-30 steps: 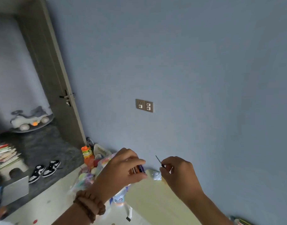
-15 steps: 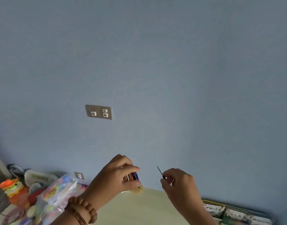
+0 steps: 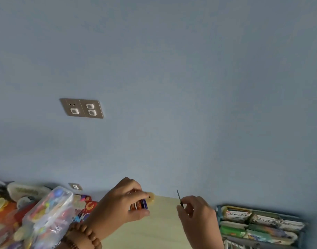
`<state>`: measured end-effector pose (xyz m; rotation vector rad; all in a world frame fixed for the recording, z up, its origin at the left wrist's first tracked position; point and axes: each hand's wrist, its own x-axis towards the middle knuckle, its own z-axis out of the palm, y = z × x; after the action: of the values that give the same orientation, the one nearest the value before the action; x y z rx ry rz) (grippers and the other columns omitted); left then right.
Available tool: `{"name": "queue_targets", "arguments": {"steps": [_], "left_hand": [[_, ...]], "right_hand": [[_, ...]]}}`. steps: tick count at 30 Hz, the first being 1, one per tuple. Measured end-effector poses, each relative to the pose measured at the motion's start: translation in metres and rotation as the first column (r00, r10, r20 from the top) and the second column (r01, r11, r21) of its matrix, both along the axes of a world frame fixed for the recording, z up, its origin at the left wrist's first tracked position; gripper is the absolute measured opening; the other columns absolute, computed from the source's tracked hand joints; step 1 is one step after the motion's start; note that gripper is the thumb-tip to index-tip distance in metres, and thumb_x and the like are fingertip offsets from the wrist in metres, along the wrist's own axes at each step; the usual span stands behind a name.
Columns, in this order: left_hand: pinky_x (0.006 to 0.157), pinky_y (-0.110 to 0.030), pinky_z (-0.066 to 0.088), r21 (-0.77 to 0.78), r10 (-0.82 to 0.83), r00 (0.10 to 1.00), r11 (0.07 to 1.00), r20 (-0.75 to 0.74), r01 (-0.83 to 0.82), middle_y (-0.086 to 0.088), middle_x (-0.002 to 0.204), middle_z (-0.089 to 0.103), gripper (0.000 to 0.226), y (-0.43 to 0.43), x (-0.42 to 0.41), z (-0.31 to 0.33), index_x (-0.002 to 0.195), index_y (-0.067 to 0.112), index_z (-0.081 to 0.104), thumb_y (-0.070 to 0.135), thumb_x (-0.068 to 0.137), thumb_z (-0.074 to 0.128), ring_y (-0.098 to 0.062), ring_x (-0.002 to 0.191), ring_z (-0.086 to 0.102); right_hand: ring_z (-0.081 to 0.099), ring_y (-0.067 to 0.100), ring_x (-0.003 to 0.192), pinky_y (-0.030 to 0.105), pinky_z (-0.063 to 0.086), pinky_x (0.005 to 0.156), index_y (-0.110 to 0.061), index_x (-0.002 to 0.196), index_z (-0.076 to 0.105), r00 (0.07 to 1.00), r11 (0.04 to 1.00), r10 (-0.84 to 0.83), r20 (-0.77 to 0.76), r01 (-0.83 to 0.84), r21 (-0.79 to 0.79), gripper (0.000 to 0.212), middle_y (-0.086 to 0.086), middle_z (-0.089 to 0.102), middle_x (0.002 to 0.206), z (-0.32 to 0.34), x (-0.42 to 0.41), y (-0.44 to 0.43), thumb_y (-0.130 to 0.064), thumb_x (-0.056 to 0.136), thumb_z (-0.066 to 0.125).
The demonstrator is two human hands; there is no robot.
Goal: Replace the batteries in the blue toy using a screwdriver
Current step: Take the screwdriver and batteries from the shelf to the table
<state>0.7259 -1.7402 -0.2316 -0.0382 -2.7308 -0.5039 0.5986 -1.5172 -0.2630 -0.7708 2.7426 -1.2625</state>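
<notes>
My left hand (image 3: 118,203) is closed around a small bundle of batteries (image 3: 139,204) with orange and blue wrappers, held above a pale yellow-green table (image 3: 159,227). A beaded bracelet sits on that wrist. My right hand (image 3: 195,214) pinches a thin dark screwdriver (image 3: 179,197) between its fingertips, with the shaft pointing up. A small round yellow piece (image 3: 151,198) shows just behind the batteries. The blue toy cannot be made out in this view.
A clear bag of colourful toys (image 3: 46,218) and other toys lie at the left. A case of books or cards (image 3: 258,225) stands at the right. The blue wall carries a socket plate (image 3: 82,108) and a lower socket (image 3: 75,186).
The view has swung right, away from the door and floor, toward the wall. Both hands keep their hold and stay at about the same distance from each other.
</notes>
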Motion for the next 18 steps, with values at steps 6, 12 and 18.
{"name": "queue_targets", "arguments": {"steps": [6, 12, 18], "left_hand": [[0.071, -0.021, 0.058, -0.017, -0.101, 0.990, 0.995, 0.104, 0.103, 0.008, 0.099, 0.061, 0.042, -0.048, -0.011, -0.111, 0.108, 0.030, 0.070, 0.063, 0.083, 0.067, -0.002, 0.092, 0.055], [0.071, -0.022, 0.058, -0.086, -0.134, 0.971, 0.984, 0.197, 0.153, 0.005, 0.098, 0.062, 0.041, -0.091, -0.005, -0.277, 0.106, 0.027, 0.071, 0.061, 0.086, 0.063, -0.007, 0.088, 0.056], [0.071, -0.031, 0.059, -0.090, -0.158, 0.969, 0.980, 0.192, 0.178, -0.003, 0.097, 0.064, 0.041, -0.122, -0.001, -0.430, 0.104, 0.017, 0.074, 0.052, 0.084, 0.069, -0.018, 0.089, 0.060]], "right_hand": [[0.054, -0.005, 0.054, 0.009, 0.043, 0.057, -0.035, 0.066, 0.064, 0.992, 0.996, -0.093, 0.082, 0.092, 0.013, 0.020, -0.024, 0.054, 0.055, -0.110, 0.000, -0.029, -0.025, 0.056, 0.079], [0.058, -0.005, 0.056, -0.003, 0.037, 0.054, -0.032, 0.060, 0.065, 0.973, 0.991, -0.119, 0.199, 0.103, 0.090, 0.035, -0.024, 0.055, 0.050, -0.272, 0.019, -0.067, -0.009, 0.053, 0.090], [0.061, 0.009, 0.061, 0.011, 0.045, 0.062, -0.026, 0.074, 0.067, 0.942, 0.986, -0.132, 0.308, 0.092, 0.141, 0.014, -0.009, 0.063, 0.059, -0.422, 0.048, -0.115, -0.018, 0.076, 0.079]]}}
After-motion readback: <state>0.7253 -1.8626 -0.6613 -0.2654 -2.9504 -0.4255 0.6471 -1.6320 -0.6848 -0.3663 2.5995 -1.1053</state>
